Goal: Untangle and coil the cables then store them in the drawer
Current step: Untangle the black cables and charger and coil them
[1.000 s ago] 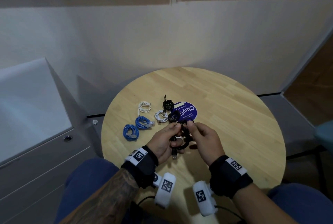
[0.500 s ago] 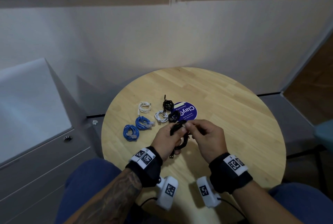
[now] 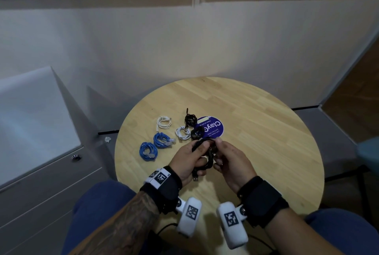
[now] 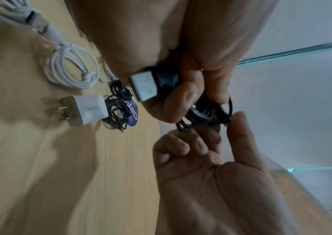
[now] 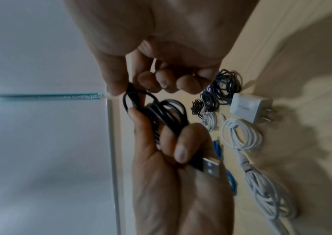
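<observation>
On the far left stands a grey cabinet with drawers (image 3: pixel 47 174), shut as far as the head view shows; that is where the cables must end up. On the round table (image 3: pixel 266 131), going rightward, lie two blue cable coils (image 3: pixel 148 150), two white coils (image 3: pixel 164 124), and small black bundles (image 3: pixel 190 120) beside a white charger plug (image 4: pixel 86 109) and a purple sticker (image 3: pixel 211 128).

Above the near part of the table, the left hand (image 3: pixel 188 160) has its fingers curled round a black cable (image 3: pixel 208 157) already gathered into several loops, thumb pressing the loops against the palm, with the USB plug (image 3: pixel 195 179) poking out below the fist. The right hand (image 3: pixel 231 162) pinches the cable's free end between thumb and forefinger just above the bundle, its other fingers curled in loosely.

The step in hand looks like finishing the coil by securing that loose end. To do it well, I would keep the left thumb firmly on the loops so they do not spring apart, lead the end round the middle of the bundle in snug turns, then tuck it through a loop. The tip is small and blurred in the wrist views, so what connector it carries is unclear; it should not be bent sharply at its neck. The likely slip is loops fanning out if the left hand's hold eases while the right hand wraps.
</observation>
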A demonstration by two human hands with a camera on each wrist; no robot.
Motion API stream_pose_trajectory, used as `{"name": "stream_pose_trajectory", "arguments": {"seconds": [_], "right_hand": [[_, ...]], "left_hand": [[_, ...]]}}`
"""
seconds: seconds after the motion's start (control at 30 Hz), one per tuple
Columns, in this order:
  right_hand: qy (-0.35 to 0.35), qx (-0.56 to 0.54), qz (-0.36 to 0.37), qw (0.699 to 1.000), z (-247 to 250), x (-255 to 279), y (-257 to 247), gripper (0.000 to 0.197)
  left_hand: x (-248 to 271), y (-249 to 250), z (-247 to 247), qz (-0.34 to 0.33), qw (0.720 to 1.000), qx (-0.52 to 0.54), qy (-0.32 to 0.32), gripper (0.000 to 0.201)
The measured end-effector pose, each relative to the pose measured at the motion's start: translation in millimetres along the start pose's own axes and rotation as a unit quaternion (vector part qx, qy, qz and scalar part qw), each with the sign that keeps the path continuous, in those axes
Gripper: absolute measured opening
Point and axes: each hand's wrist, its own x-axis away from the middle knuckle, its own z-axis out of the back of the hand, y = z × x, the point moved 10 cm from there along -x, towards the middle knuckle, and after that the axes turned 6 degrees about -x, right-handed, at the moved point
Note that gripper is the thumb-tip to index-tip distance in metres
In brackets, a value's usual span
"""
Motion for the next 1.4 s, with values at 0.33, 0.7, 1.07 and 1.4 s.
{"name": "stream_pose_trajectory", "arguments": {"seconds": [0.33,0.7,1.07,1.4], "right_hand": [[0.191,0.054,0.109,0.974,61.6,-17.3,-58.4,0.030],[0.013,0.239,0.178,0.954,31.2,-8.6,-76.7,0.022],[-0.065,0.228,-0.029,0.971,8.4,-8.0,0.4,0.034],[-0.072,0.197,-0.087,0.974,5.4,-2.7,18.4,0.037]], "left_hand": [[1.7,-19.3,-8.9,0.082,0.993,-0.073,-0.034,0.017],[-1.9,2.0,18.5,-0.006,0.998,0.044,0.034,0.021],[-2.7,0.6,20.6,-0.010,1.000,0.007,0.023,0.028],[-5.0,-0.8,24.1,-0.040,0.989,-0.132,0.054,0.025]]}}
